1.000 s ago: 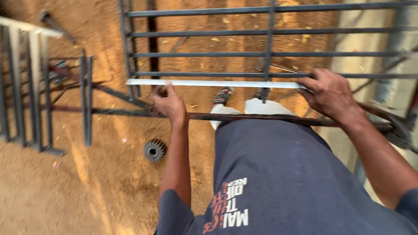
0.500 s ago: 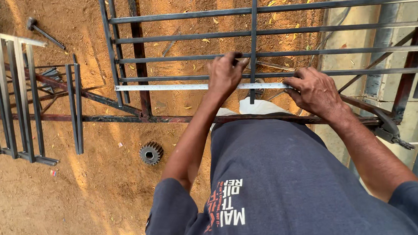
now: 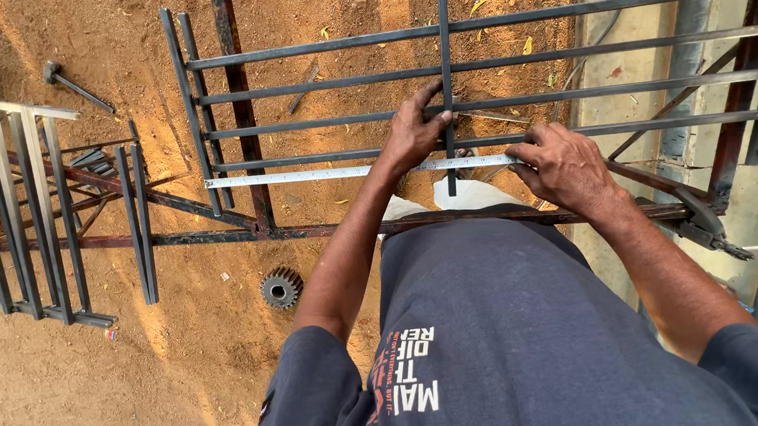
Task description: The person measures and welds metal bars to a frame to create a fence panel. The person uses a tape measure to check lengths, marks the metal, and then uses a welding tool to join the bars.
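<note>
A dark metal grille [image 3: 324, 87] of horizontal bars lies raised on a rusty frame over the dirt ground. A long silver steel ruler [image 3: 304, 176] rests flat along one of its bars. My left hand [image 3: 415, 132] grips the loose vertical bar [image 3: 444, 46] that crosses the grille, fingers wrapped round it just above the ruler. My right hand [image 3: 563, 168] presses down on the ruler's right end, beside that vertical bar. My dark blue shirt fills the lower part of the view.
A second barred grille [image 3: 9, 206] stands at the left. A small black gear [image 3: 281, 288] lies on the dirt below the frame. A hammer [image 3: 71, 81] lies at the upper left. A concrete ledge and dark pipes [image 3: 699, 43] run along the right.
My left hand has moved right along the ruler and taken hold of the vertical bar. My right hand has stayed on the ruler's right end. The view has shifted slightly.
</note>
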